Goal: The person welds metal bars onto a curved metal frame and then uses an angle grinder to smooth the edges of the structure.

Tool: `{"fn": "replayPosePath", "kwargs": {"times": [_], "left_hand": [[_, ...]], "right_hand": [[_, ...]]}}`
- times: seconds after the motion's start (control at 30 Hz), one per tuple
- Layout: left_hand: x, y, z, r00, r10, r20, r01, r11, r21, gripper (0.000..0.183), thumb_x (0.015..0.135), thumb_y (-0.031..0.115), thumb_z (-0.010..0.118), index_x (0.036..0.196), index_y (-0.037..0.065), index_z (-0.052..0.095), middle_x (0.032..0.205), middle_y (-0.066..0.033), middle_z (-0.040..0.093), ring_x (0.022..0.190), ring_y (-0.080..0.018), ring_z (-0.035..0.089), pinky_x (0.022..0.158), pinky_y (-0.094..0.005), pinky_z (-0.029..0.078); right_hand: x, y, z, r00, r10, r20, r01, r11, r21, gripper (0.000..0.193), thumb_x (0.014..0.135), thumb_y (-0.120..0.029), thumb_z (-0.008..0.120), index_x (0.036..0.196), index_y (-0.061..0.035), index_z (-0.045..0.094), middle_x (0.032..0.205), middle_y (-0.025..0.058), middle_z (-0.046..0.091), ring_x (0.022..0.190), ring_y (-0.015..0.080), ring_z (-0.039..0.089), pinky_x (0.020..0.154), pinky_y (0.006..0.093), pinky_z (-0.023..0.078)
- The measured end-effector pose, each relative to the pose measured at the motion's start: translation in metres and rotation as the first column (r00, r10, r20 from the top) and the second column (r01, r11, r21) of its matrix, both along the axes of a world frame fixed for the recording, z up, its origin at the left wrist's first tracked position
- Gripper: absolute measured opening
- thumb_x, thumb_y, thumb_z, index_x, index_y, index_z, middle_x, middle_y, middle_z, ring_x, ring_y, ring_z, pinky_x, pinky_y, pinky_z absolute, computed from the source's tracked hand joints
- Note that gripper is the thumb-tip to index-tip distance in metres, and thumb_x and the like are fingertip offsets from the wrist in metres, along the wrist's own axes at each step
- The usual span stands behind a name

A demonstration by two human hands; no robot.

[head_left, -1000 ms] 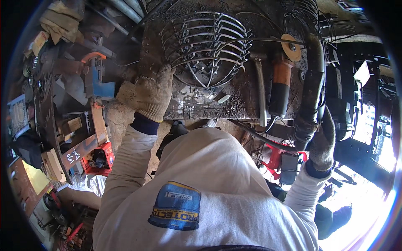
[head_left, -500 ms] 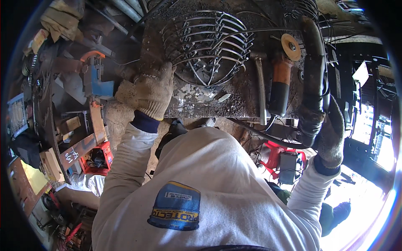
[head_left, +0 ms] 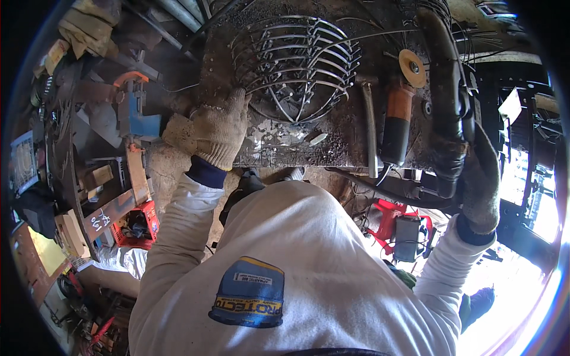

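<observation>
A rounded grille of bent metal rods [head_left: 303, 68] lies on the dark workbench [head_left: 285, 155]. My left hand [head_left: 218, 133], in a dirty knit glove, is closed at the grille's near left edge, fingertips on a rod end. My gloved right hand [head_left: 482, 181] is round a thick, black, tape-wrapped welding electrode holder [head_left: 444, 113]; its fingers are mostly hidden. A thin welding rod [head_left: 380, 35] runs left from the holder's far end toward the grille. Between grille and holder lie an orange and black angle grinder [head_left: 398, 115] and a metal-handled hammer [head_left: 369, 127].
At the left, a blue bench vise [head_left: 142, 121] stands beside the workbench. A red crate [head_left: 138, 224] holds loose items on the floor. A red item and a grey box [head_left: 408, 237] lie below the bench's right side. Dark cable [head_left: 380, 193] hangs along the front edge.
My right hand has shifted slightly right, and the electrode holder has tilted, its far end moving left and away. The rod has moved with it. My left hand and the grille stay put.
</observation>
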State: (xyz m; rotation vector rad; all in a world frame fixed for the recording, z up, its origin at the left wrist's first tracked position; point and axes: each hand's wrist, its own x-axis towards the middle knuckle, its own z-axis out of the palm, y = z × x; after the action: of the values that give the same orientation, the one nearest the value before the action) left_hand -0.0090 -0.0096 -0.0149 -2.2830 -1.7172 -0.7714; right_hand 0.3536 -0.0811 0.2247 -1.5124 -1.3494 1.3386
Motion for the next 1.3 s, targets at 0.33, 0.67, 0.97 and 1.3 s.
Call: {"fn": "replayPosePath", "kwargs": {"times": [0.33,0.67,0.97,1.3], "left_hand": [[0.000,0.001,-0.008,1.000,-0.002,-0.011,0.001,0.997,-0.080,0.015,0.092,0.028,0.069,0.103,0.018,0.070,0.084,-0.0112,0.071,0.068,-0.0322,0.070,0.061,-0.0474,0.056],[0.000,0.003,-0.004,1.000,-0.004,-0.007,0.004,1.000,0.010,0.014,0.092,0.031,0.069,0.102,0.020,0.069,0.077,-0.0092,0.071,0.066,-0.0325,0.069,0.060,-0.0472,0.056],[0.001,0.002,0.001,1.000,-0.025,0.014,0.024,0.998,0.059,0.013,0.094,0.030,0.067,0.096,0.018,0.067,0.079,-0.0088,0.068,0.065,-0.0321,0.068,0.059,-0.0464,0.055],[0.001,0.004,0.006,0.998,-0.060,0.022,0.058,0.994,0.089,0.014,0.094,0.030,0.068,0.093,0.017,0.065,0.082,-0.0104,0.068,0.066,-0.0315,0.068,0.058,-0.0438,0.055]], "right_hand": [[0.000,-0.001,0.001,0.997,-0.030,0.077,0.029,0.999,0.015,0.054,0.106,-0.032,0.058,0.143,0.0059,0.045,0.117,0.0133,0.068,0.096,0.0169,0.071,0.078,0.0285,0.058],[-0.006,0.006,0.010,0.997,-0.011,0.082,0.011,1.000,-0.009,0.055,0.106,-0.034,0.058,0.142,0.0054,0.047,0.115,0.0128,0.069,0.096,0.0170,0.072,0.078,0.0291,0.060],[-0.018,0.014,0.019,0.995,-0.023,0.096,0.030,0.997,-0.064,0.050,0.106,-0.028,0.055,0.142,0.0053,0.048,0.114,0.0129,0.069,0.095,0.0168,0.071,0.079,0.0290,0.058],[-0.018,0.019,0.019,0.999,0.042,0.024,-0.040,0.995,-0.092,0.052,0.105,-0.027,0.058,0.143,0.0062,0.047,0.114,0.0131,0.069,0.092,0.0153,0.071,0.075,0.0271,0.058]]}}
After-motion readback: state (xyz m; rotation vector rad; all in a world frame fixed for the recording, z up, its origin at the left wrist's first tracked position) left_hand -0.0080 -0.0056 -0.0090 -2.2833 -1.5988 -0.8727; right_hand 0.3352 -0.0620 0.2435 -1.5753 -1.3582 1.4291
